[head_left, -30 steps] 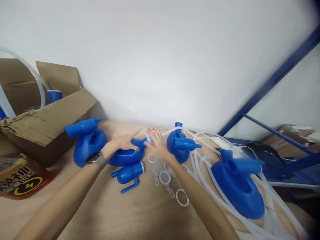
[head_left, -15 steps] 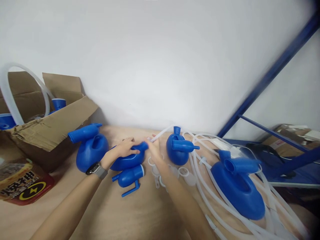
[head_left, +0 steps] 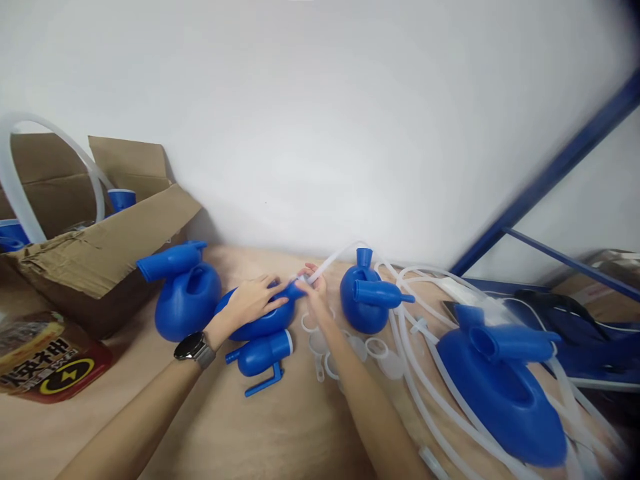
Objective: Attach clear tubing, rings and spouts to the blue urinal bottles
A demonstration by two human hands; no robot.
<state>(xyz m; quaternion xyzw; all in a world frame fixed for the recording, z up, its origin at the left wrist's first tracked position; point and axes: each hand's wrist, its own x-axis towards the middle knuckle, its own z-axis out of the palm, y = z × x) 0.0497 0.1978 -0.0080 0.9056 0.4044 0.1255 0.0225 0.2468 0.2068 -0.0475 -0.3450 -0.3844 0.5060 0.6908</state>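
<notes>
Blue rounded plastic bottle [head_left: 267, 323] is pressed on the table [head_left: 200, 427] by the left hand [head_left: 250, 301].
Translucent flexible tube [head_left: 333, 258] is pinched at its neck by the right hand [head_left: 317, 288]; misalignment could cause slipping.

Toward the wall [head_left: 280, 133], a strip of bare tabletop [head_left: 220, 427] gives passage behind the fingers of the left hand [head_left: 247, 303]; nearer the wearer, a small blue spouted piece [head_left: 257, 355] lies in the way, with open surface beyond it between the forearms; left of those fingers, a blue jug [head_left: 187, 303] and the carton [head_left: 115, 243] stand as barriers; from the fingers of the right hand [head_left: 316, 287], the white tube [head_left: 333, 258] arcs rightward behind an upright blue jug [head_left: 364, 313].
</notes>
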